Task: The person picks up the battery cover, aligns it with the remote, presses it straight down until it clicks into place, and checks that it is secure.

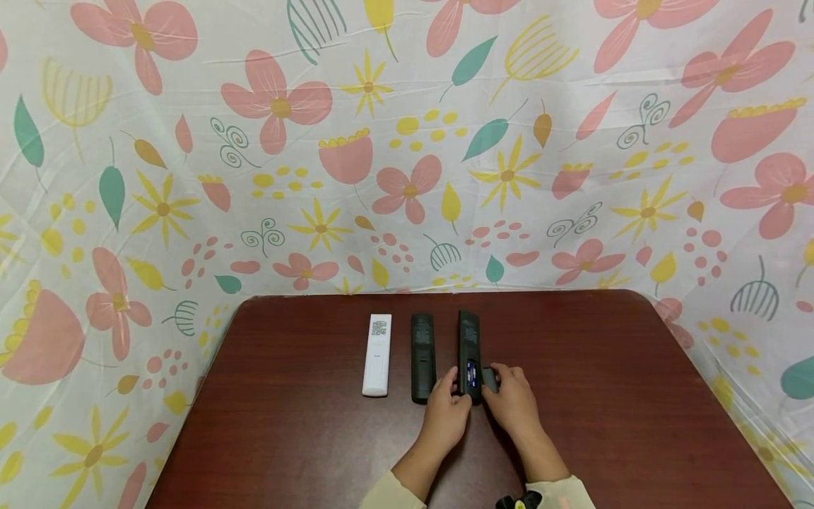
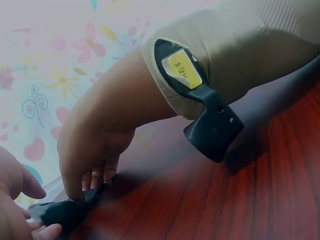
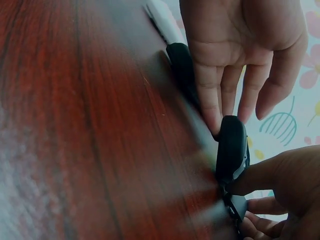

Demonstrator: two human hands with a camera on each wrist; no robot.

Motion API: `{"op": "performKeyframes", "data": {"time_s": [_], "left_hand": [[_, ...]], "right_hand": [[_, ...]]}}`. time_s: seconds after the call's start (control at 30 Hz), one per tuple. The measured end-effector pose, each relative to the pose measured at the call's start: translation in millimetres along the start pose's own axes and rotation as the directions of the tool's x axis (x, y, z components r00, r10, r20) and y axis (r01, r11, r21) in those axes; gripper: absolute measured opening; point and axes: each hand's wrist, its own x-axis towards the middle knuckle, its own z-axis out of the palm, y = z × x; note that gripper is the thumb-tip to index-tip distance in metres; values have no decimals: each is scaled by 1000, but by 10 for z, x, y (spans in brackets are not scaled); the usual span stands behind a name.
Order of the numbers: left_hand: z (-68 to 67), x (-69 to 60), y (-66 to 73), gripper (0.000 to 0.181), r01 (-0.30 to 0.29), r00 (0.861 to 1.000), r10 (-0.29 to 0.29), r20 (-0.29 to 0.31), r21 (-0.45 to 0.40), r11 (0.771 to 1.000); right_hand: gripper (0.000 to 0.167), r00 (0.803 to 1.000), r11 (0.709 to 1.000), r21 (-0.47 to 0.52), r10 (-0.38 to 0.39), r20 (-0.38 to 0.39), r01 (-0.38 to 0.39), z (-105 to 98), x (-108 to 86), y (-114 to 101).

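Note:
In the head view, a black remote control (image 1: 469, 339) lies back up, its battery compartment open with blue batteries (image 1: 471, 372) showing. My left hand (image 1: 445, 413) holds its near end from the left, thumb at the near edge and fingers along the side. Just right of the remote, my right hand (image 1: 514, 403) pinches a small dark battery cover (image 1: 490, 379) between thumb and fingers. The right wrist view shows this cover (image 3: 239, 205) beside the remote's rounded end (image 3: 231, 147), with the right thumb close against that end.
To the left lie a second black remote control (image 1: 422, 357) with its back up and a white remote control (image 1: 378, 357) with a printed label. All rest on a dark red-brown wooden table (image 1: 286, 424). A flower-patterned cloth (image 1: 407, 141) hangs behind and at the sides.

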Motion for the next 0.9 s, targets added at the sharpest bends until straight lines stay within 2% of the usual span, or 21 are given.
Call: {"op": "performKeyframes", "data": {"time_s": [0.27, 0.5, 0.7, 0.9], "left_hand": [[30, 79, 5, 55, -31, 999, 32, -9, 41, 999], [59, 123, -13, 55, -6, 1000, 7, -23, 59, 998], [92, 147, -9, 54, -25, 998, 29, -53, 86, 996], [102, 162, -1, 55, -10, 998, 12, -69, 41, 999]], "right_hand": [[53, 1000, 1000, -2, -5, -10, 5, -3, 7, 21], [52, 1000, 1000, 8, -4, 1, 4, -23, 4, 16], [47, 1000, 1000, 17, -20, 1, 20, -48, 22, 10], [41, 1000, 1000, 22, -16, -5, 16, -59, 39, 2]]}}
